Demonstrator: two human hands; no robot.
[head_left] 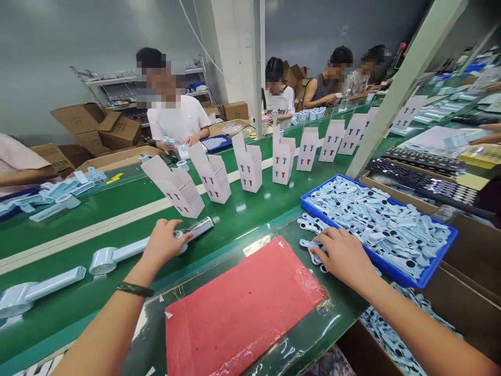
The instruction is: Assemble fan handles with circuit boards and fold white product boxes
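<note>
My left hand (166, 241) reaches over the green conveyor belt, its fingers closed around the round head of a light-blue handheld device (201, 226) with a long handle. The hand hides most of that head. Two similar devices, a nearer one (104, 261) and one farther left (18, 299), lie in line on the belt. At the right, my right hand (344, 257) is on a small pile of flat light-blue plastic pieces (309, 223), thumb and fingers pinching one. A blue tray (425, 282) heaped with such pieces stands beside it. Between my hands lies a red mat (246, 308).
Several open white boxes (250, 169) stand in a row along the belt (235, 209). A slanted metal post (403, 83) rises behind the tray. Below it is a carton (364, 344) of more pieces. Co-workers (178, 117) sit across the belt.
</note>
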